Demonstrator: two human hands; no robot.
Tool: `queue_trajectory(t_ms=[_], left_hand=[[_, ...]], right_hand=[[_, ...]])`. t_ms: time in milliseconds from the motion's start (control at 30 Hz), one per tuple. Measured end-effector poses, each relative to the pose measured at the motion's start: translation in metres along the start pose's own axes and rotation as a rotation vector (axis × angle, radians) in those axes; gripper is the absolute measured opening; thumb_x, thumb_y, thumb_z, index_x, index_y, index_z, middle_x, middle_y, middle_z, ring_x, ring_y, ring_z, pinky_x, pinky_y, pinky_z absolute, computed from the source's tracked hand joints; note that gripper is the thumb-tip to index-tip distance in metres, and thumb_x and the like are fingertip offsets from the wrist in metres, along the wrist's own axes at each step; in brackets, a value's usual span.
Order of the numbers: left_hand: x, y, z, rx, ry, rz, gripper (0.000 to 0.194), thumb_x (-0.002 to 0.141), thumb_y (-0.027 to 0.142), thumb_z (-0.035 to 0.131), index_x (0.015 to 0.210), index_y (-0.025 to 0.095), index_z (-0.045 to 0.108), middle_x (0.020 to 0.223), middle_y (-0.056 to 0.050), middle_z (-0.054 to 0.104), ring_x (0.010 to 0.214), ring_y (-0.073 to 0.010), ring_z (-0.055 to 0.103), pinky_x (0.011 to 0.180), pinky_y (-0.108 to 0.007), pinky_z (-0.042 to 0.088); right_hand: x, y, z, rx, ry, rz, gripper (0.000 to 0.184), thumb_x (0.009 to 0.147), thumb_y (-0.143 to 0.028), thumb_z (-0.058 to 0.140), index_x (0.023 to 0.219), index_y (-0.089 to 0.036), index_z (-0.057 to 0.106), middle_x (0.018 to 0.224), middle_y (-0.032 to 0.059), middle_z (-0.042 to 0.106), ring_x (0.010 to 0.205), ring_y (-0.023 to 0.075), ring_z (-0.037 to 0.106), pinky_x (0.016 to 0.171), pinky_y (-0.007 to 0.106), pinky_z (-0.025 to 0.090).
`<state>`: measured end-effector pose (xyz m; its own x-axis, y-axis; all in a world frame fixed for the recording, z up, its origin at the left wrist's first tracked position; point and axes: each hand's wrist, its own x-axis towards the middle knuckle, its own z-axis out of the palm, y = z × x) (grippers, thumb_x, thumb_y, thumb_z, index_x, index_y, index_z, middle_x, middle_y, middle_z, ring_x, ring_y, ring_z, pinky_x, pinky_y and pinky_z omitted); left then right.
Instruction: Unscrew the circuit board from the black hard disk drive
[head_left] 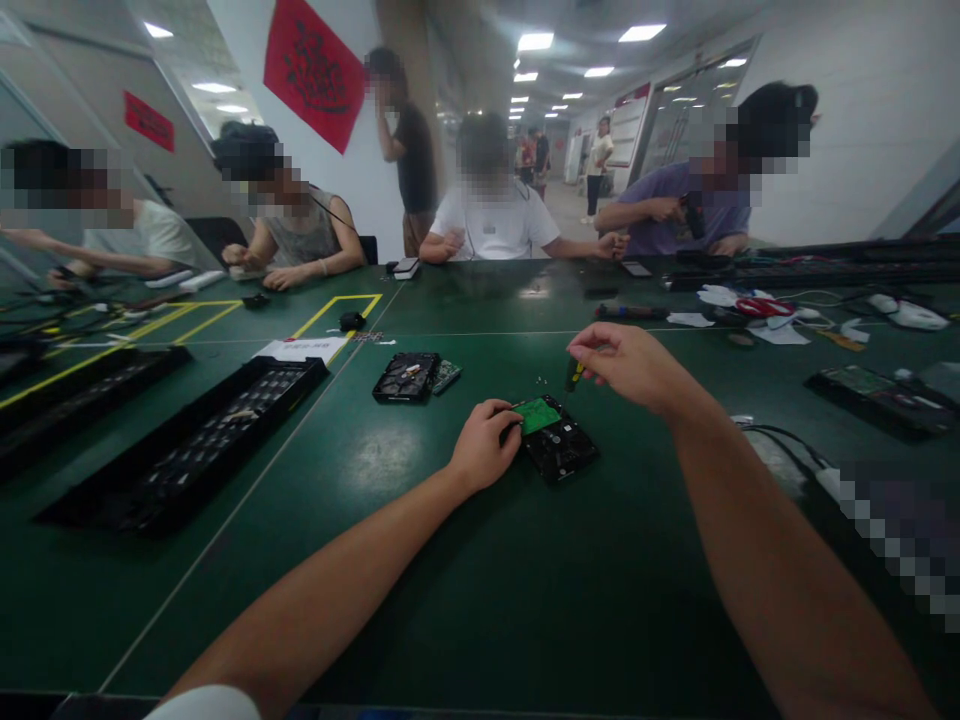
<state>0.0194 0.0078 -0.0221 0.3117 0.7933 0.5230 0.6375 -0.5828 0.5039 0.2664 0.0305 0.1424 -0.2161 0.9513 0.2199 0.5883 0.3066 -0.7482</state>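
Observation:
A black hard drive (559, 447) lies on the dark green table (465, 600) in front of me, with a green circuit board (537, 414) on its far left corner. My left hand (484, 445) is closed around the drive's left edge, fingers touching the board. My right hand (626, 362) hovers above and to the right of the drive, pinched shut on a small screwdriver (573, 375) with a yellow and black handle, tip pointing down. A few tiny screws (540, 380) lie on the table just beyond the drive.
A second black drive (406, 377) with a loose green board (445, 376) lies further back. Long black trays (195, 445) sit on the left. Cables and a power strip (825, 475) lie at right. Several other people sit across the table; tools and papers (757, 310) lie at the far right.

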Motion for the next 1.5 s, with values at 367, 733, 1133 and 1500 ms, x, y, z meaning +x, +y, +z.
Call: queue_trajectory(t_ms=[367, 733, 1133, 1500], left_hand=[[0.001, 0.006, -0.003, -0.036, 0.001, -0.014, 0.02, 0.096, 0.021, 0.063, 0.113, 0.022, 0.074, 0.121, -0.011, 0.064, 0.118, -0.0263, 0.064, 0.108, -0.046, 0.054], [0.001, 0.006, -0.004, -0.054, -0.005, -0.026, 0.022, 0.096, 0.019, 0.062, 0.114, 0.019, 0.073, 0.122, -0.013, 0.063, 0.119, -0.0267, 0.063, 0.109, -0.046, 0.054], [0.0, 0.003, -0.001, -0.052, 0.001, -0.015, 0.022, 0.094, 0.017, 0.063, 0.113, 0.021, 0.073, 0.121, -0.012, 0.064, 0.119, -0.027, 0.064, 0.108, -0.048, 0.055], [0.0, 0.0, 0.0, -0.049, 0.011, -0.003, 0.023, 0.094, 0.017, 0.063, 0.115, 0.022, 0.072, 0.122, -0.011, 0.063, 0.118, -0.0262, 0.064, 0.108, -0.047, 0.055]], right_hand=[[-0.006, -0.01, 0.001, 0.095, -0.045, 0.086, 0.01, 0.098, -0.018, 0.062, 0.106, -0.017, 0.068, 0.075, 0.0053, 0.073, 0.064, 0.0182, 0.07, 0.059, 0.028, 0.055], [-0.006, -0.006, 0.0, -0.01, -0.053, -0.016, 0.012, 0.096, -0.031, 0.072, 0.1, -0.02, 0.071, 0.094, 0.0061, 0.077, 0.063, 0.0146, 0.067, 0.055, 0.026, 0.05], [-0.002, -0.003, 0.002, 0.081, -0.075, -0.026, 0.019, 0.097, -0.038, 0.07, 0.096, -0.02, 0.074, 0.076, 0.0033, 0.073, 0.064, 0.0163, 0.069, 0.063, 0.028, 0.057], [-0.004, -0.005, 0.003, 0.07, -0.045, 0.072, 0.018, 0.093, -0.034, 0.075, 0.094, -0.019, 0.067, 0.079, 0.0067, 0.075, 0.061, 0.0172, 0.069, 0.055, 0.028, 0.055]])
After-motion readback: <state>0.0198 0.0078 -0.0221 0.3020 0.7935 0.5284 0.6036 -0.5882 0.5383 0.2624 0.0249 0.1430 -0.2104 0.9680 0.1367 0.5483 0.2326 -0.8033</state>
